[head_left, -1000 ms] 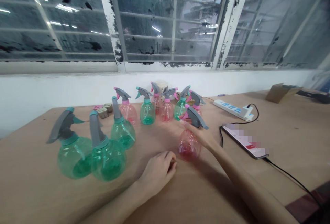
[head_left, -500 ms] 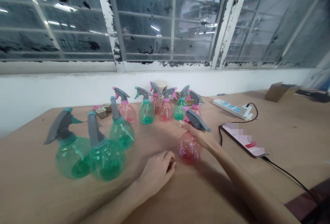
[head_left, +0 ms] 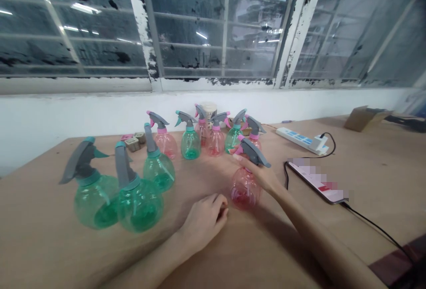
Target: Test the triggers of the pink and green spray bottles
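My right hand point(head_left: 262, 176) grips the neck of a pink spray bottle point(head_left: 244, 189) with a grey trigger head; the bottle stands on the brown table point(head_left: 233, 253). A little to its left, my left hand point(head_left: 204, 220) rests on the table with its fingers curled in, and nothing shows in it. Three green spray bottles point(head_left: 140, 200) stand close together at the left. Further back, a row of pink and green spray bottles point(head_left: 190, 140) lines the wall side.
A phone point(head_left: 316, 181) on a black cable lies right of my right arm. A white power strip point(head_left: 301, 140) sits behind it, a cardboard box point(head_left: 361, 118) at far right. Small square pots point(head_left: 135, 141) and a cup point(head_left: 209, 110) stand near the bottle row.
Almost nothing has shifted. My right hand keeps its hold on the pink bottle, which wobbles slightly in place. My left hand stays where it was.
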### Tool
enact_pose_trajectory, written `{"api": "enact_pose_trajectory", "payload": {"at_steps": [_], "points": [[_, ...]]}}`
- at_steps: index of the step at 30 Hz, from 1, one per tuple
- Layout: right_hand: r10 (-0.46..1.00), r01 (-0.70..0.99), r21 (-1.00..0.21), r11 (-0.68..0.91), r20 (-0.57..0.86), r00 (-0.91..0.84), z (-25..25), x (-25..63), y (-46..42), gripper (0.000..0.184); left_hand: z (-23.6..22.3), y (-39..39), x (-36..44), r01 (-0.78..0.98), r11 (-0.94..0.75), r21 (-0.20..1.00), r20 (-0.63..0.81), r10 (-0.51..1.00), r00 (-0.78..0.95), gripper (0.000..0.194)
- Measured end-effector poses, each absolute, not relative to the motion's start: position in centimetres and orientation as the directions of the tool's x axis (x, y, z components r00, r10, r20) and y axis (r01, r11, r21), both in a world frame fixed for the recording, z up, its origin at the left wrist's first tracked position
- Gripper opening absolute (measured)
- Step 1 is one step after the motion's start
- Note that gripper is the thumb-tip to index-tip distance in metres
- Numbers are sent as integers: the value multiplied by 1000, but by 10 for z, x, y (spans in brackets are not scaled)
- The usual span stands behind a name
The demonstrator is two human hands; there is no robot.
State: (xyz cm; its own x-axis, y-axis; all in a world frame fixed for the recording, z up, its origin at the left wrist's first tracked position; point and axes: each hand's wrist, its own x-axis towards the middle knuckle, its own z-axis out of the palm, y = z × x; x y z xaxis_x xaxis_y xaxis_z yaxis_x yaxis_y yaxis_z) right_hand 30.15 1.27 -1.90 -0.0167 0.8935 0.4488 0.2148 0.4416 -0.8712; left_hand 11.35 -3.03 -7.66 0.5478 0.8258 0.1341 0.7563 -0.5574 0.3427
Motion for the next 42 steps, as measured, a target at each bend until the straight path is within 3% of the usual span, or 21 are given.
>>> {"api": "enact_pose_trajectory", "payload": {"at_steps": [17, 22, 26, 35, 42], "points": [[900, 239, -877, 417, 435, 27, -21, 302, 13, 42, -75, -31, 114, 754, -562, 340, 144, 823, 549, 9], [908, 277, -876, 396, 418, 23, -18, 302, 12, 33, -77, -30, 114, 759, -555, 340, 148, 829, 540, 9], [917, 317, -889, 332, 382, 112, -14, 301, 8, 27, -75, -31, 114, 756, -559, 342, 149, 826, 543, 9], [907, 424, -869, 254, 367, 207, -17, 304, 5, 33, -74, -31, 114, 757, -555, 346, 143, 828, 542, 9], [930, 364, -886, 288, 350, 116, -11, 303, 5, 31, -76, -30, 114, 754, -560, 342, 154, 825, 543, 9]]}}
